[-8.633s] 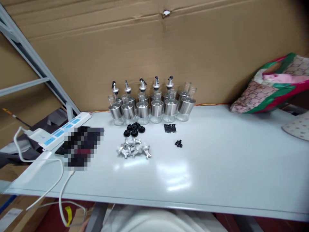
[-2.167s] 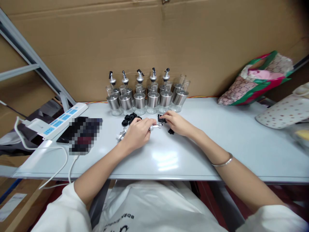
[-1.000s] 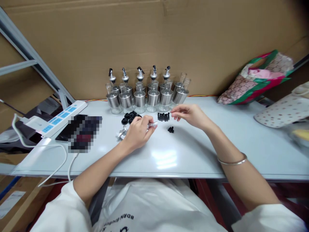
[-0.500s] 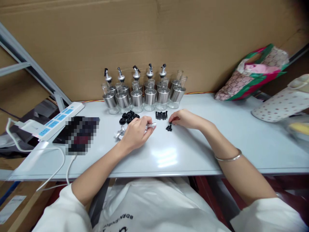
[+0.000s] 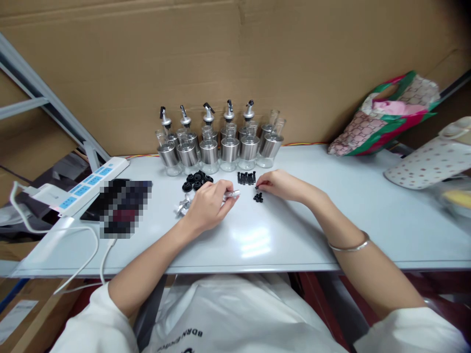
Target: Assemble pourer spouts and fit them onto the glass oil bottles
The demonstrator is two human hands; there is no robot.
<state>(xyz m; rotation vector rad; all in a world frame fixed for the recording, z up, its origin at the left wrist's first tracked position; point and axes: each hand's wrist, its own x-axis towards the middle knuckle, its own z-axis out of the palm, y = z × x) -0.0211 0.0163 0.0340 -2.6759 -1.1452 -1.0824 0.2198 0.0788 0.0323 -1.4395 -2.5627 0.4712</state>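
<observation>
Silver spout (image 5: 232,194), one, sits over the table (image 5: 294,240) in the left hand (image 5: 208,203), fingers curled snugly round it, tip protruding; presumably light, stiff, slick, best gripped by its body; right hand (image 5: 281,185) pinches a small black piece (image 5: 256,187), likely featherweight, best taken by fingertips.

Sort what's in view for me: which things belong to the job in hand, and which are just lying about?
Likely in the job:
silver spout, held in the left hand
small black piece, apparently pinched by the right hand
black cluster
black strips
black stoppers
heaped silver spouts
banded bottles

Likely just lying about:
power strip
white cable
patterned bag
spotted white container
</observation>
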